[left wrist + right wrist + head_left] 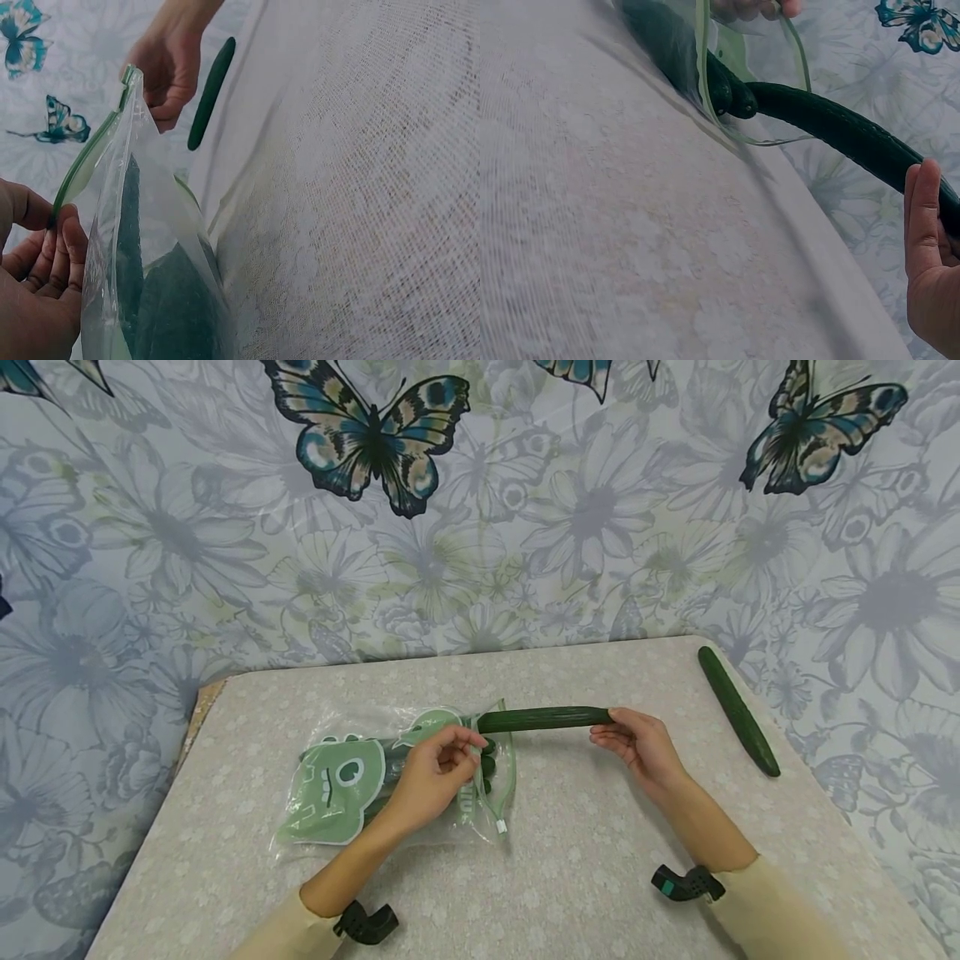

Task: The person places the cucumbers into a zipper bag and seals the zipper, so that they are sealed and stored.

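A clear zip bag (450, 827) with a green cartoon print lies on the table, its mouth facing right. My left hand (438, 768) pinches the upper edge of the mouth between thumb and fingers, and the green zip strip (79, 161) bows up from there. My right hand (645, 747) grips the outer end of a long cucumber (547, 718). The other end of that cucumber sits at the bag's opening. Several more cucumbers (731, 94) are inside the bag, their ends showing near the mouth.
Another cucumber (738, 710) lies by itself near the table's right edge. The table (585, 877) has a pale patterned cloth. Behind it hangs a floral curtain (525, 527) with butterflies. A white zip slider (501, 827) sits at the bag mouth's near corner.
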A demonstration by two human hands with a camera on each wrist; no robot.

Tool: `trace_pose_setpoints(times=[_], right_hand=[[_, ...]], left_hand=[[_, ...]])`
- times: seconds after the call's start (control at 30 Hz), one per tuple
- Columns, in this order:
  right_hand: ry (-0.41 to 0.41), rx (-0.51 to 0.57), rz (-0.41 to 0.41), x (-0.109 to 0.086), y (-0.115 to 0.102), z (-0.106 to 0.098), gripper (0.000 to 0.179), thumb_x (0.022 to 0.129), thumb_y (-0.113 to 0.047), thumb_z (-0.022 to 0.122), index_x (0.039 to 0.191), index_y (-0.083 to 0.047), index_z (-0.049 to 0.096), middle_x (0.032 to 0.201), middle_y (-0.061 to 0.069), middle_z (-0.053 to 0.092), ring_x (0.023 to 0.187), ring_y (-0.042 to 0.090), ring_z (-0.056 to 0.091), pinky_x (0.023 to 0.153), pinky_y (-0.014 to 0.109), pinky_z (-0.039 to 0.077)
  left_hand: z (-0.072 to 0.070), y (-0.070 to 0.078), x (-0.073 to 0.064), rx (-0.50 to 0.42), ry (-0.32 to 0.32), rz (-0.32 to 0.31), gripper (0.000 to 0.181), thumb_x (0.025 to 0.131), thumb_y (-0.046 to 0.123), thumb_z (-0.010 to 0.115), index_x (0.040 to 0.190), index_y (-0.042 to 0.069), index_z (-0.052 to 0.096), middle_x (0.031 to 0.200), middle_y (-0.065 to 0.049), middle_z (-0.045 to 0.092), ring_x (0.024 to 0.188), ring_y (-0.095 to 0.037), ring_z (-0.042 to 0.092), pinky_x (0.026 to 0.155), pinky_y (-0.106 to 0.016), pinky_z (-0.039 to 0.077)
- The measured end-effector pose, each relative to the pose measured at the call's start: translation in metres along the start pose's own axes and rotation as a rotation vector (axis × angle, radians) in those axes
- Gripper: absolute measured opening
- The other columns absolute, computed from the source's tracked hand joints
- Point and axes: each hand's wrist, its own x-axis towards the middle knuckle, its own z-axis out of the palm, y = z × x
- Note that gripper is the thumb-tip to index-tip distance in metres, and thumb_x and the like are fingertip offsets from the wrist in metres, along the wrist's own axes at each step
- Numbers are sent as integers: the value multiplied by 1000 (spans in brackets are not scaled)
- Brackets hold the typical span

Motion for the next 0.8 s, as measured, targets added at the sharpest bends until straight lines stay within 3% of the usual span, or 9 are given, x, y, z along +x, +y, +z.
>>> trace_pose_setpoints(times=[0.47, 0.8], right_hand=[[-44, 9, 36, 17, 21, 26, 22, 114, -12, 51, 108, -4, 71, 88, 4, 82, 84, 12, 81, 83, 22, 65], [-72, -1, 32, 32, 36, 53, 22, 114, -9, 48, 120, 5, 63, 87, 3, 81, 84, 11, 81, 84, 22, 65]], left_hand=[[1, 2, 1, -7, 1, 15, 24, 102, 5, 63, 119, 19, 73, 99, -8, 64, 76, -12, 59, 64, -22, 51], [2, 7, 1, 2, 7, 24, 23, 101, 5, 64, 122, 7, 72, 99, -8, 65, 74, -10, 58, 63, -21, 49]])
